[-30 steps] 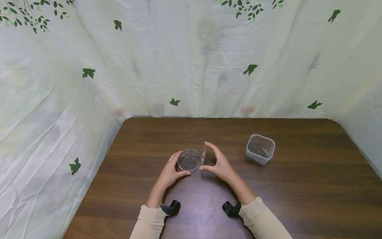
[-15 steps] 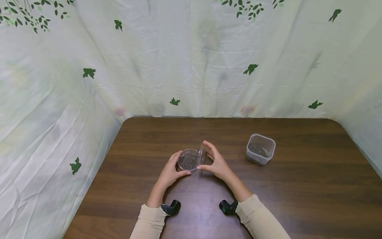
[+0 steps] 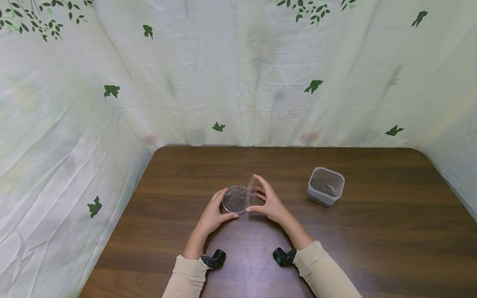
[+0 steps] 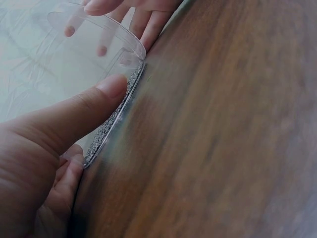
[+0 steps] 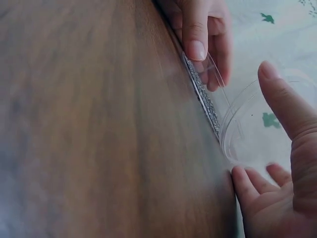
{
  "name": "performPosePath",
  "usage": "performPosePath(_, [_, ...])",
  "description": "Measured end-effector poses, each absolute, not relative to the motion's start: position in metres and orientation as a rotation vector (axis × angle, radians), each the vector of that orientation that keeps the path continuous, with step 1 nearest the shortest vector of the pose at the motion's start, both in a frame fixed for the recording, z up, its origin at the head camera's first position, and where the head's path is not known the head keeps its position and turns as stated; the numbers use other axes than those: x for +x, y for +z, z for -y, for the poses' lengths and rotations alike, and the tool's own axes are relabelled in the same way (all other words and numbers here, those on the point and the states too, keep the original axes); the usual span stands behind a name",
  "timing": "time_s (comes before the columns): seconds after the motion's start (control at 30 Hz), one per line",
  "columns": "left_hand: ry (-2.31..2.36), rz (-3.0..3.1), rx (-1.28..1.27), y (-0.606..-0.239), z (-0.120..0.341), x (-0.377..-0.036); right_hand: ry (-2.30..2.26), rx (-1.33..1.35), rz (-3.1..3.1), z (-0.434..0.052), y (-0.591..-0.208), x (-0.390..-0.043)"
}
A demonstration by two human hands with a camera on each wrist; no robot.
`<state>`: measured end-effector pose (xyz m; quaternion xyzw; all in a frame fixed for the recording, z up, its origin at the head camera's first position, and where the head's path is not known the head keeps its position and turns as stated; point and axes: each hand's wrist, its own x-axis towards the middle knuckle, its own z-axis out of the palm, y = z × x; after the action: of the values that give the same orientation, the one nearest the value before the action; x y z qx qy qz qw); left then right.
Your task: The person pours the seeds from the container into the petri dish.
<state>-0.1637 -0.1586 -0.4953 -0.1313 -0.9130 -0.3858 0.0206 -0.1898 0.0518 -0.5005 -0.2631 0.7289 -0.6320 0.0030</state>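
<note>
My left hand (image 3: 212,214) holds a clear round petri dish (image 3: 235,200) on the table, its thumb at the near rim and its fingers around the far left side. A layer of small dark grey granules (image 4: 105,131) covers the dish's bottom. With thumb and fingertips, my right hand (image 3: 273,205) grips the clear petri dish lid (image 3: 251,193) by its edges. The lid stands steeply tilted at the dish's right edge, overlapping it in the head view. In the right wrist view, the lid (image 5: 235,131) has its lower edge right beside the dish's rim.
A clear square plastic tub (image 3: 320,199) with more dark granules inside stands to the right, beyond my right hand. The brown wooden table (image 3: 387,231) reaches back to a pale curtain (image 3: 238,74) with green bird and leaf prints.
My right hand has shifted slightly left with the lid, bringing it against the dish's right side; the lid shows more of its face. The left hand and dish have stayed put.
</note>
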Motion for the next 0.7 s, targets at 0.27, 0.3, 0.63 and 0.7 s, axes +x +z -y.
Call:
performPosePath(0.27, [-1.218,2.835,-0.409,-0.495,0.158,-0.164,-1.855,-0.778,-2.356,-0.050,-0.493,-0.186])
performPosePath(0.3, [-1.216,2.835,-0.412,-0.494,0.158,-0.164,-1.852,-0.772,-2.361,-0.050,-0.492,-0.186])
performPosePath(0.63, [-1.244,2.816,-0.425,-0.496,0.159,-0.164,-1.750,-0.791,-2.479,-0.046,-0.488,-0.184])
performPosePath(0.7, [-1.245,2.818,-0.422,-0.497,0.159,-0.165,-1.722,-0.781,-2.494,-0.045,-0.488,-0.184])
